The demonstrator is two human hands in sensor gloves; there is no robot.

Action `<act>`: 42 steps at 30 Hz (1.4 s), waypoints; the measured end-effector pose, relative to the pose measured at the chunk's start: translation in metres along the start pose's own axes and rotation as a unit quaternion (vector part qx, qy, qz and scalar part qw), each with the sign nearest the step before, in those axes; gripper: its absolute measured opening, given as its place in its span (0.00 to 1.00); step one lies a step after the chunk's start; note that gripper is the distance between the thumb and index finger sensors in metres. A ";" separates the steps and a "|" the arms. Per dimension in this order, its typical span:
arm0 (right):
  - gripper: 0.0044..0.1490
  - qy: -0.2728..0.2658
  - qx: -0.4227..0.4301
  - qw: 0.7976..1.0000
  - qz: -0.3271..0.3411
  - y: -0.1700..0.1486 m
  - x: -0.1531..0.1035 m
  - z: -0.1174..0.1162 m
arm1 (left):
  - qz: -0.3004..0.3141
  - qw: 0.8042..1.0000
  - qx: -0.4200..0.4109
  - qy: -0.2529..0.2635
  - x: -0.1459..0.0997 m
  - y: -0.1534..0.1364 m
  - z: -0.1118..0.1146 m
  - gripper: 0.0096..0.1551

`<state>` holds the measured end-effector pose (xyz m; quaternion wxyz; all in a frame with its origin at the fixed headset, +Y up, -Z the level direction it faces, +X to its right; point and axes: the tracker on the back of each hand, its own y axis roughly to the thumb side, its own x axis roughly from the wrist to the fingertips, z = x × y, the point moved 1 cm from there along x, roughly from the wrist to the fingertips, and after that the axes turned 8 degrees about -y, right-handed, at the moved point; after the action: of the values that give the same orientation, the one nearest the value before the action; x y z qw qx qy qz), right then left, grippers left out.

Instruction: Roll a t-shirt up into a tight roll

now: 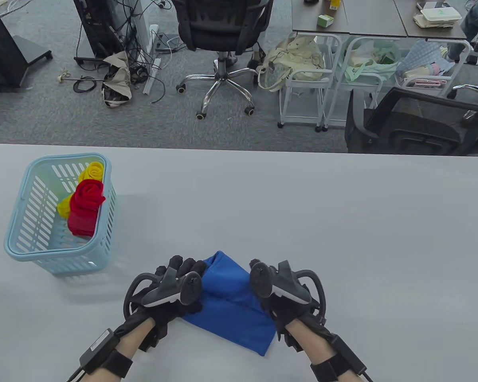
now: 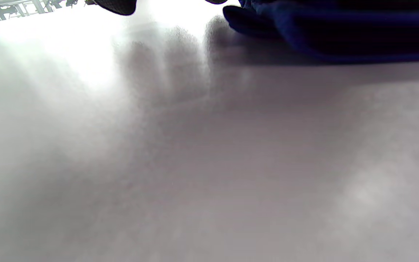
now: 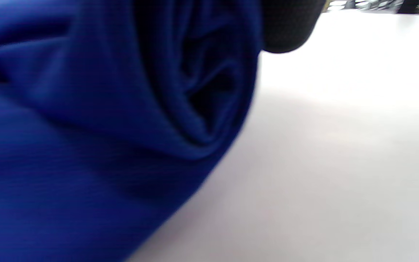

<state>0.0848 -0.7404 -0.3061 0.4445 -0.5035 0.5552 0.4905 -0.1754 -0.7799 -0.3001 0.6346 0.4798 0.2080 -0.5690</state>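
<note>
T-shirt [image 1: 233, 302], blue, partly rolled, lies on the grey counter [image 1: 302, 223] near its front edge, between both hands; the rolled portion sits at the far end, a flat tail toward the person. Left hand [image 1: 175, 286] rests on the roll's left end, fingers laid over the cloth. Right hand [image 1: 283, 290] sits at the roll's right end; its grip cannot be told. Basket [image 1: 16, 242], light blue, stands at far left, holding a red roll [image 1: 85, 203] and a yellow roll [image 1: 91, 171].
</note>
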 end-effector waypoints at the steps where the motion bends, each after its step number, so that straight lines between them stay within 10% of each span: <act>1: 0.38 -0.007 -0.030 0.998 -0.047 -0.014 0.005 -0.003 | 0.000 1.000 0.000 0.000 0.000 0.000 0.000 0.59; 6: 0.40 0.004 0.012 0.998 -0.063 -0.040 0.000 -0.001 | -0.005 1.000 -0.003 -0.005 0.001 -0.002 0.001 0.60; 13: 0.54 0.088 0.042 0.967 0.237 0.055 -0.032 -0.008 | 0.022 1.000 -0.010 -0.009 -0.003 0.003 -0.001 0.64; 16: 0.51 0.032 -0.112 0.975 0.188 0.063 -0.022 -0.021 | 0.004 0.999 0.032 0.009 -0.009 0.008 -0.003 0.66; 21: 0.39 0.028 0.041 0.996 0.077 0.014 -0.003 -0.005 | -0.011 0.999 0.035 -0.011 -0.004 0.005 -0.002 0.68; 26: 0.37 0.003 -0.009 0.992 -0.129 -0.060 0.012 -0.006 | -0.011 1.000 0.017 -0.021 -0.001 0.000 -0.001 0.68; 29: 0.42 -0.016 0.024 0.990 -0.138 -0.074 0.004 0.004 | 0.007 1.000 0.029 -0.004 -0.003 0.003 -0.003 0.61; 33: 0.38 -0.053 0.054 0.997 0.001 -0.040 -0.013 0.026 | 0.031 0.999 0.038 0.009 -0.009 0.013 -0.007 0.52; 37: 0.35 0.020 0.066 0.973 0.218 0.019 -0.026 0.010 | 0.035 0.999 0.032 -0.006 -0.010 0.013 -0.006 0.46; 42: 0.46 0.078 -0.102 0.980 0.154 0.022 -0.007 -0.022 | 0.027 0.999 0.020 -0.019 -0.007 0.005 -0.005 0.47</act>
<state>0.0639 -0.7611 -0.2943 0.2652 -0.4910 0.6060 0.5669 -0.1711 -0.7727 -0.2948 0.6441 0.4871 0.1715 -0.5643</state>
